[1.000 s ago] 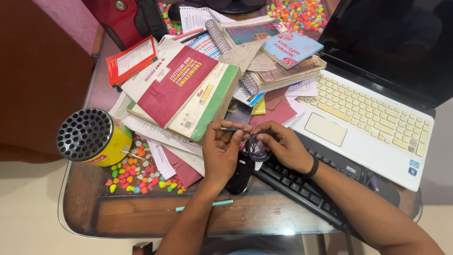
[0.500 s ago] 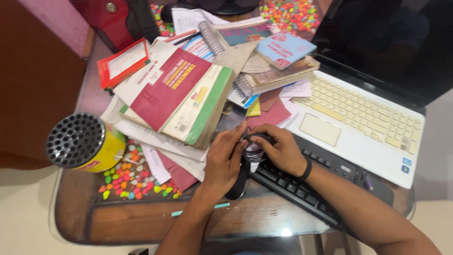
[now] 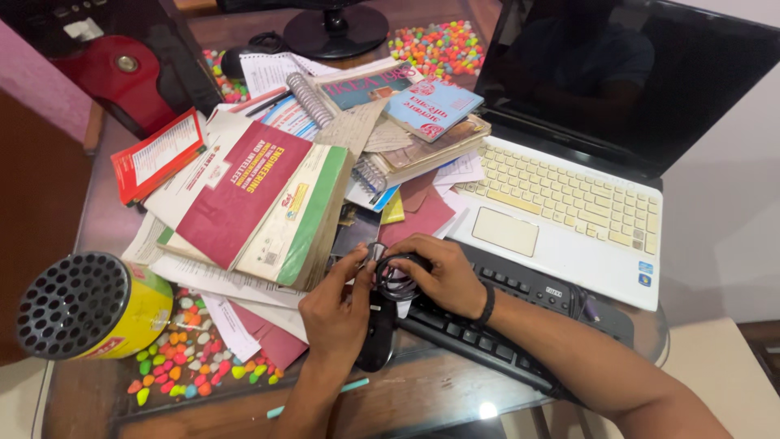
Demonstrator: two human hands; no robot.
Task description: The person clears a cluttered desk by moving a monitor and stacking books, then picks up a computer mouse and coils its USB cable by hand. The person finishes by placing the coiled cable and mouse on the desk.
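Left hand (image 3: 337, 305): fingers curled, thumb and forefinger pinched on the small plug end (image 3: 376, 251) of a black cable. Palm rests over a black mouse (image 3: 376, 333) lying on the glass desk (image 3: 106, 398).

Right hand (image 3: 443, 272): closed around the coiled black cable (image 3: 396, 276), loops gathered under the fingers; a black band sits on the wrist. Hand lies on the left end of a black keyboard (image 3: 504, 337).

Cable: between both hands, at the desk's front centre, just in front of the book pile.

Surroundings: thick maroon-and-green book (image 3: 260, 203) atop loose papers, left of the hands; spiral notebooks (image 3: 422, 150) behind; white laptop (image 3: 561, 203) with dark screen, open, to the right; yellow can with a black perforated lid (image 3: 93, 307), lying on its side at far left; coloured beads (image 3: 191, 358) under the glass; red bag (image 3: 122, 81) at the back left.
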